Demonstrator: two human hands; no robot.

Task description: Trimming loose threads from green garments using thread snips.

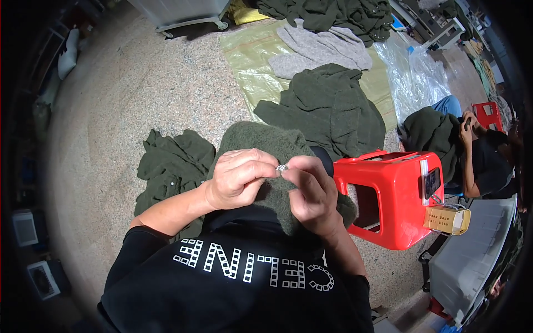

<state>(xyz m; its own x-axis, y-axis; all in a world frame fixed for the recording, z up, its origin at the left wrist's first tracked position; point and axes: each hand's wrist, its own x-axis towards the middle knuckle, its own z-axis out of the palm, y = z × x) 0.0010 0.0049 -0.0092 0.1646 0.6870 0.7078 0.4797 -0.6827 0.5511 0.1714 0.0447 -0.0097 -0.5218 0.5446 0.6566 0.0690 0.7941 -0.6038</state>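
Note:
Between my fingertips is a small sparkling silvery piece [282,167] that looks like a button. My left hand [239,175] pinches it from one side, with thumb and fingers pressed together. From the other side my right hand [312,194] grips it too, its fingers curled in. Dark green knitwear [252,139] lies across my lap under both hands, and I cannot tell whether the silvery piece is joined to it. More dark green knitwear [175,161] is heaped on the floor to my left, with another pile [336,105] ahead.
At my right stands a red plastic stool [402,194] bearing a phone [431,182] and a yellow box [444,219]. A co-worker [488,161] sits beyond it with dark green cloth. Grey knitwear [322,50] lies on a greenish sheet [244,61]. Wheeled bins [177,14] stand ahead and at lower right.

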